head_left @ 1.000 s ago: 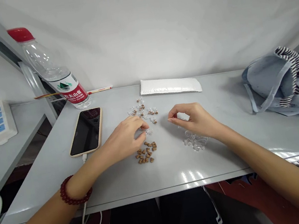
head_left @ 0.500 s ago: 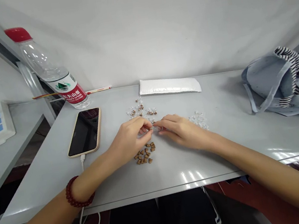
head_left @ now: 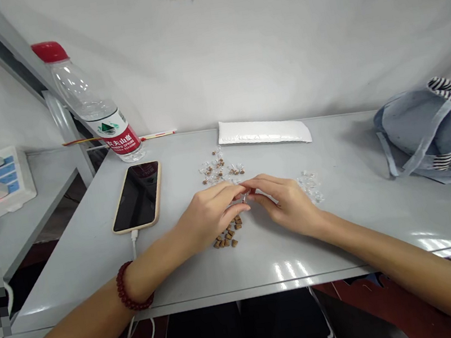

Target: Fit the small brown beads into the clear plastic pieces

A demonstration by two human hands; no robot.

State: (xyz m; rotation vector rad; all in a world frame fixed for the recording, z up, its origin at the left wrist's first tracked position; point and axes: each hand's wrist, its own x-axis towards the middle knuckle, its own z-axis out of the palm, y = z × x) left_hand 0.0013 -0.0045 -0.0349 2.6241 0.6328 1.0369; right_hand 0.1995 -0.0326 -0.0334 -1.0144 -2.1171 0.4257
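Note:
My left hand (head_left: 215, 212) and my right hand (head_left: 285, 198) meet fingertip to fingertip above the table. Between their fingers is a small clear plastic piece (head_left: 245, 195), pinched from both sides and partly hidden. Under and in front of my left hand lie several small brown chunks (head_left: 228, 239), loose on the tabletop. Just beyond my fingers are several clear pieces with brown bits in them (head_left: 219, 170). A heap of small clear plastic pieces (head_left: 310, 186) lies to the right of my right hand.
On the left are a phone (head_left: 138, 197) with a white charging cable (head_left: 134, 239) and a red-capped water bottle (head_left: 116, 130). A white packet (head_left: 263, 132) lies by the wall. A blue cloth bag (head_left: 416, 127) sits at the right. Further left stands a power strip (head_left: 24, 181).
The view has swung slightly left, so everything sits further right. My fingers have drawn closer around the clear piece, the left thumb now reaching across below it.

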